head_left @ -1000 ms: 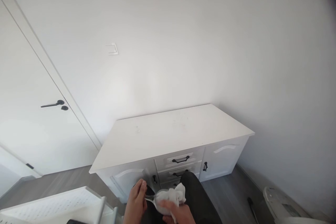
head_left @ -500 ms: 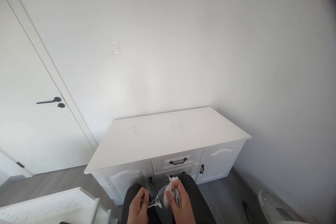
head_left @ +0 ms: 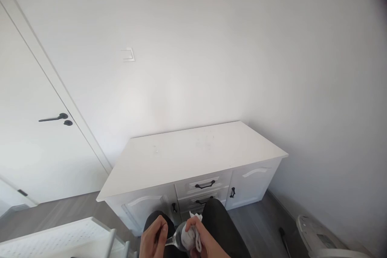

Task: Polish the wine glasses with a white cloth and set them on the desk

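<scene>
Low in the view, over my lap, lies a clear stemmed glass [head_left: 179,237], tilted nearly on its side. My left hand [head_left: 153,237] pinches the stem end at the left; the glass's foot is hidden behind the fingers. On the other side, my right hand [head_left: 206,240] is closed around a crumpled white cloth [head_left: 189,238] and presses it on the bowl. Cloth and fingers cover much of the bowl, including its rim.
A white cabinet [head_left: 145,173] with black handles stands in front of my knees [head_left: 219,221], against the wall. To the left are a white door [head_left: 30,145] and a white perforated rack [head_left: 57,236]. A pale appliance [head_left: 317,236] stands on the floor at right.
Both hands have shifted slightly left with the glass. The right hand has turned around the bowl with the cloth, so its fingers now point more to the left. The view has tilted a little.
</scene>
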`<action>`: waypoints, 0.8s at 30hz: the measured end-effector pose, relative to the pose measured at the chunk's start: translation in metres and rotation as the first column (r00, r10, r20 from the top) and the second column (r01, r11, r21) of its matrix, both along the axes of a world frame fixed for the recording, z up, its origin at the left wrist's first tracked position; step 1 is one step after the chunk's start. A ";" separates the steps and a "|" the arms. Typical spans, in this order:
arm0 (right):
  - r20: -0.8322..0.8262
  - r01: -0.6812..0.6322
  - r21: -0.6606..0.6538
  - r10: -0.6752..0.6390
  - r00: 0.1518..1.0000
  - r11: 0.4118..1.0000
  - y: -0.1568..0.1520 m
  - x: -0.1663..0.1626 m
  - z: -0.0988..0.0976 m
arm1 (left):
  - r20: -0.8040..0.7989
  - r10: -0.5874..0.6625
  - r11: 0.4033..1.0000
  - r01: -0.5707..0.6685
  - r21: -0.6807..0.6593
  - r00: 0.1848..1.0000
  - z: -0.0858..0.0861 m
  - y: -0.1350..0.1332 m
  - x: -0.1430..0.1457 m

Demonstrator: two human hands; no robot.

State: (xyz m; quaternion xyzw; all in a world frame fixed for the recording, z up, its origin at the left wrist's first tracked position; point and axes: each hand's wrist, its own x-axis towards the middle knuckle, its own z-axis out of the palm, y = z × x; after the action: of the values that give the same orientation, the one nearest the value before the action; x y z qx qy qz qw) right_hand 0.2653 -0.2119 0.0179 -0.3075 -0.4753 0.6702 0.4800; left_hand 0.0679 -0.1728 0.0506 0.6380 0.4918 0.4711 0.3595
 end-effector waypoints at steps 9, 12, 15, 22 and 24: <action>-0.362 -0.117 -0.089 0.077 0.929 0.989 0.001 -0.002 -0.006 | -0.197 -0.173 0.942 0.220 0.252 0.965 0.012 0.014 -0.006; -0.122 -0.050 -0.027 0.047 0.991 0.998 0.002 -0.001 -0.015 | -0.006 0.115 0.992 -0.114 0.052 0.993 0.002 0.017 0.000; 0.209 -0.014 0.157 -0.019 0.978 0.987 0.003 0.003 -0.017 | 0.079 0.183 0.976 -0.172 -0.137 0.980 -0.007 0.023 0.008; 0.283 0.002 0.099 -0.030 0.959 0.995 0.002 0.006 -0.011 | 0.238 0.065 0.854 0.069 -0.515 0.969 -0.019 0.036 0.013; 0.202 0.019 0.048 -0.028 0.979 0.999 0.003 0.002 -0.014 | 0.222 0.020 0.923 0.068 -0.378 0.975 -0.012 0.031 0.012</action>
State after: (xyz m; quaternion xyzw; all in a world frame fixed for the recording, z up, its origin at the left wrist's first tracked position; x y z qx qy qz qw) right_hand 0.2678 -0.2093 0.0042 -0.3686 -0.5331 0.6188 0.4439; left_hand 0.0801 -0.1416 0.0390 0.5049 0.5232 0.4296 0.5355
